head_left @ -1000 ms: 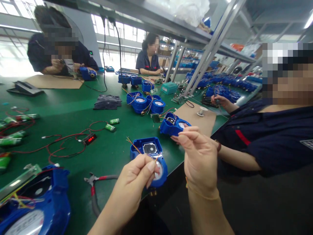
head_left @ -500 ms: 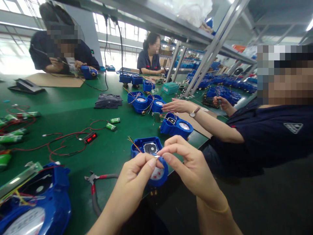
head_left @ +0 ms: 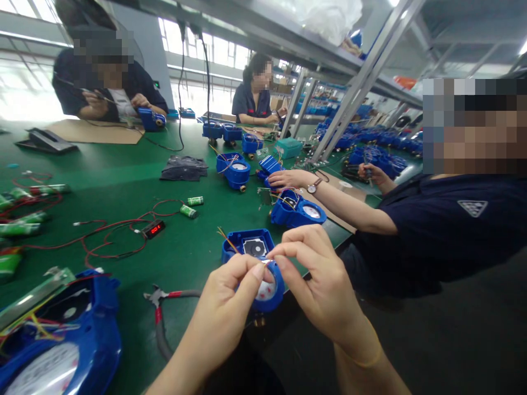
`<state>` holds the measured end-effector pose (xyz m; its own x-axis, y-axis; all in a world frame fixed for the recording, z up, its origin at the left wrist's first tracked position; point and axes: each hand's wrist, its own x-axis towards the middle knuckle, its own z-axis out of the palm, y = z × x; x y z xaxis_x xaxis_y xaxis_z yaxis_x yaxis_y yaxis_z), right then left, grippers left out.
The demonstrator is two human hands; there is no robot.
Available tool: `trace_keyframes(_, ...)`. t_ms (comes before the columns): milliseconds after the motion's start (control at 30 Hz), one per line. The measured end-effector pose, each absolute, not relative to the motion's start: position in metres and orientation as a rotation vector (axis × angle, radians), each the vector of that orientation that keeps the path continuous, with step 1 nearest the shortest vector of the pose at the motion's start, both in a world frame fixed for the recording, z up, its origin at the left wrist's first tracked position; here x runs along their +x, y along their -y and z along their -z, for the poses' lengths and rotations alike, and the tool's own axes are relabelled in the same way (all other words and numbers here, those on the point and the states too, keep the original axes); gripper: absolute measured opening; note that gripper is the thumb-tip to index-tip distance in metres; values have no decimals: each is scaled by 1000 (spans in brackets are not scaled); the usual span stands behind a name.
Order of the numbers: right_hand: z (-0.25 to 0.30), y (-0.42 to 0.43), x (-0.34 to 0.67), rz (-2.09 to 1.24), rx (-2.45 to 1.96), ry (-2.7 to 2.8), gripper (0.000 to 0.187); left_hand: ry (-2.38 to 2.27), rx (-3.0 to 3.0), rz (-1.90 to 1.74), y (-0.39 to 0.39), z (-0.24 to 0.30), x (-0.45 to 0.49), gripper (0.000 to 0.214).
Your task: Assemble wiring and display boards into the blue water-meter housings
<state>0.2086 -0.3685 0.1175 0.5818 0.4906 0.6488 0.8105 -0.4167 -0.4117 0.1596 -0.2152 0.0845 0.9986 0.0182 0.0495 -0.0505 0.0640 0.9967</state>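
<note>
Both my hands meet above a blue water meter (head_left: 252, 249) at the near edge of the green table (head_left: 123, 181). My left hand (head_left: 228, 307) pinches thumb and forefinger together on a thin wire end. My right hand (head_left: 319, 280) pinches the same spot from the right, fingertips touching those of the left. Thin orange and yellow wires (head_left: 224, 237) stick out of the meter's open housing. What lies between the fingertips is too small to name beyond a wire tip.
Red-handled pliers (head_left: 162, 307) lie left of my left hand. A red-digit display (head_left: 155, 228) with red leads and green batteries (head_left: 188, 210) sit farther left. A large blue meter (head_left: 57, 340) fills the bottom left. A co-worker's hand (head_left: 288, 178) lifts a meter on the right; other people work beyond.
My right hand came down from beside the co-worker's meter and joined my left at the wire. The co-worker's arm reached in and picked up a blue meter.
</note>
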Motion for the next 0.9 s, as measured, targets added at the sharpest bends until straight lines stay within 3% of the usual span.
trace_keyframes(533,-114,368,213,938,-2070,799,15,15,1577,-98,216,-86,155,30)
trace_keyframes(733,-116,373,216,644,-1999,950,14,27,1494,-59,215,-81,156,32)
trace_keyframes(900,-119,373,215,663,-2053,1129,13,38,1492,-54,215,-83,156,33)
